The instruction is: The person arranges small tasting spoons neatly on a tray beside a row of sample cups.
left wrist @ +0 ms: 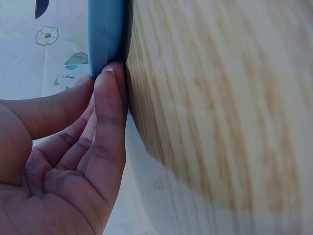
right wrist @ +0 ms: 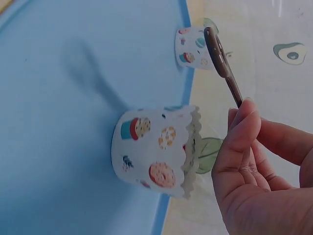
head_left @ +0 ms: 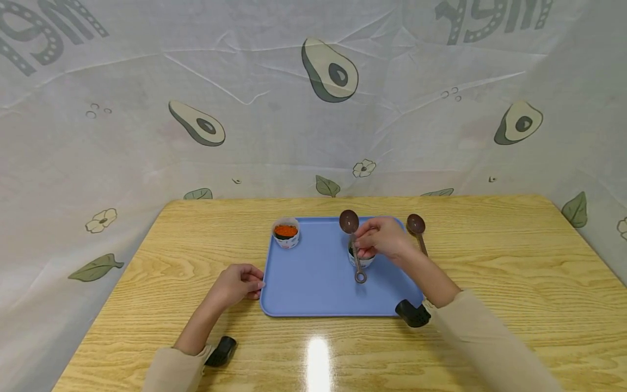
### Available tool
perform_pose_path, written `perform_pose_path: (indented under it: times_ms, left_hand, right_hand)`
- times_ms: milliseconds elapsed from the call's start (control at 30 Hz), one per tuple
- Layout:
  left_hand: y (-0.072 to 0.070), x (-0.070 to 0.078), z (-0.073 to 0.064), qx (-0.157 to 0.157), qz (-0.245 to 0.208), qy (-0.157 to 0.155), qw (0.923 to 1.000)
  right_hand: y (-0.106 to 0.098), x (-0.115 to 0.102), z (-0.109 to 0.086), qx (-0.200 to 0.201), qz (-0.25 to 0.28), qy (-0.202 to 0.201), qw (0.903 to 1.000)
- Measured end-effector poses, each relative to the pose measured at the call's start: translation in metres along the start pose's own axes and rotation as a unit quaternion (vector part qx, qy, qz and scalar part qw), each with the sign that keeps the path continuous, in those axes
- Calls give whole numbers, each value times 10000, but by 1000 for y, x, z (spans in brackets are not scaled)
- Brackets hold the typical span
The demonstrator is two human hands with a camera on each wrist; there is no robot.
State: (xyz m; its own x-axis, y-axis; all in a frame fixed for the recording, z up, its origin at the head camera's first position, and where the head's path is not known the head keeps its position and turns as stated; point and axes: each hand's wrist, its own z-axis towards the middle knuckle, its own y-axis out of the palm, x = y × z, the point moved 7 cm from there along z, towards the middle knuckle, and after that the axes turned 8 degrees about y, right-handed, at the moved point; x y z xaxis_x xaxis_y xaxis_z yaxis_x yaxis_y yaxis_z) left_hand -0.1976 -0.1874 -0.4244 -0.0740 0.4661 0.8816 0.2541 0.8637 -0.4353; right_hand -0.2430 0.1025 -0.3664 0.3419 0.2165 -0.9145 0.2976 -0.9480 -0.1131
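Observation:
My right hand pinches the handle of a brown spoon between thumb and fingertips. The spoon is held above a patterned paper baking cup, its bowl towards the back. In the right wrist view this cup stands on the blue tray with a scalloped rim; the hand hides much of its contents in the head view. At the tray's left edge, my left hand grips the blue tray. In the left wrist view the thumb and fingertips meet at the tray's rim.
A second paper cup stands in the tray's back left corner, holding orange roe-like beads over something dark. Another brown spoon lies at the tray's right edge. Behind the wooden table hangs a cloth with avocado prints.

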Motion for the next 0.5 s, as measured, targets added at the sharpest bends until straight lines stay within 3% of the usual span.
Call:
perform_pose_path:
  times_ms: [500]
  left_hand:
    - [1,3,-2,-71,29,42,10000]
  right_hand:
    - [28,-5,6,-45,40,91,9999]
